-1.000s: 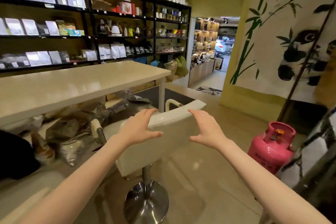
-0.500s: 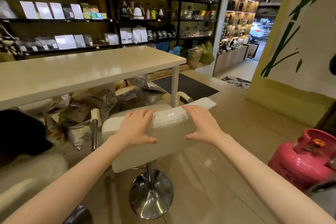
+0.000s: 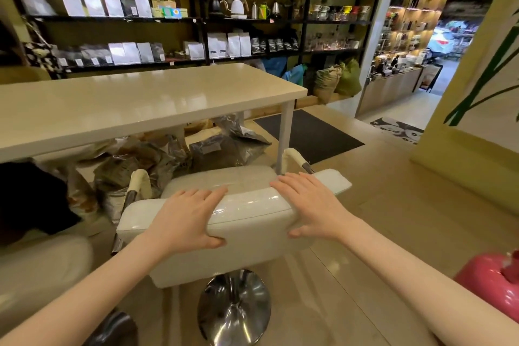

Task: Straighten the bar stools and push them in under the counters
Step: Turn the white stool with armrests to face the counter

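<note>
A second pale stool [image 3: 36, 270] sits blurred at the far left, and next to it the left hand [image 3: 184, 220] lies on the white bar stool [image 3: 233, 222], its nearly straight fingers [image 3: 207, 195] over the top edge of the backrest and its thumb pressed against the back face below. The right hand [image 3: 314, 208] grips the same backrest the same way nearer its right end, fingers flat on top and thumb underneath, with the stool facing the cream counter [image 3: 126, 104], just short of its near edge beside the white leg. Under the counter lies a heap of crumpled foil bags [image 3: 224, 146], contents hidden; a pink gas cylinder [image 3: 494, 281] stands on the floor at the right.
</note>
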A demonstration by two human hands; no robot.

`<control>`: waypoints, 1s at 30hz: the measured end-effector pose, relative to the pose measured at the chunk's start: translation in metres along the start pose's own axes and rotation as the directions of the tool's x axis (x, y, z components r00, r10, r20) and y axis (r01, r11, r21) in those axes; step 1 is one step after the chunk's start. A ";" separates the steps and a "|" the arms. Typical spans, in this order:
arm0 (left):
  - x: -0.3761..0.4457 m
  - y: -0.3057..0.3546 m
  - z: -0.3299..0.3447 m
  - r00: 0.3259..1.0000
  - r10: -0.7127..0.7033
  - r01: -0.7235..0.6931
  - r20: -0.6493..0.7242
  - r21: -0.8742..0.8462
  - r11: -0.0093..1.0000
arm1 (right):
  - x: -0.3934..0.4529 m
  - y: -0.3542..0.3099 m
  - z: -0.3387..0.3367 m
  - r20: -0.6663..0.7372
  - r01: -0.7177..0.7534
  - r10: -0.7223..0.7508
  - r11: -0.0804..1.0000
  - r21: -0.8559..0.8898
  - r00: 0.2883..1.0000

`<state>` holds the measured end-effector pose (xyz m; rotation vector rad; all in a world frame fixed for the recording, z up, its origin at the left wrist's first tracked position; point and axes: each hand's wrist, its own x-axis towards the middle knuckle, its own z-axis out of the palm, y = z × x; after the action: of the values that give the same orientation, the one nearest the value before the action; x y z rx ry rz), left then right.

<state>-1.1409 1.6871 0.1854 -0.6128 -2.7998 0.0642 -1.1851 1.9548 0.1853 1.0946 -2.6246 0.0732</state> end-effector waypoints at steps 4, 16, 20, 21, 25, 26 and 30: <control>0.003 -0.006 0.000 1.000 -0.006 0.006 0.005 0.017 1.000 | 0.009 0.007 0.014 -0.100 0.038 -0.031 0.997 0.062 0.995; 0.019 0.052 0.003 0.986 -0.155 0.154 0.062 0.016 0.988 | 0.002 0.064 0.023 -0.089 0.131 -0.119 0.981 0.141 0.989; 0.029 0.074 0.003 0.972 -0.229 0.229 0.052 0.013 0.973 | 0.002 0.085 0.022 -0.088 0.162 -0.150 0.974 0.156 0.985; 0.032 0.077 0.004 0.969 -0.243 0.243 0.050 0.010 0.970 | 0.003 0.089 0.022 -0.090 0.170 -0.157 0.973 0.157 0.984; 0.037 0.089 0.005 0.959 -0.281 0.280 0.047 0.025 0.960 | 0.003 0.099 0.023 -0.102 0.207 -0.193 0.967 0.151 0.976; 0.037 0.090 0.004 0.956 -0.288 0.287 0.048 0.025 0.957 | 0.003 0.100 0.023 -0.107 0.216 -0.201 0.964 0.152 0.974; 0.037 0.093 0.000 0.946 -0.318 0.318 0.057 0.023 0.948 | 0.004 0.101 0.026 -0.112 0.239 -0.224 0.960 0.147 0.968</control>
<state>-1.1355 1.7869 0.1856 -0.1509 -2.9152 0.0371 -1.2647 2.0195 0.1686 1.4099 -2.4220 0.2824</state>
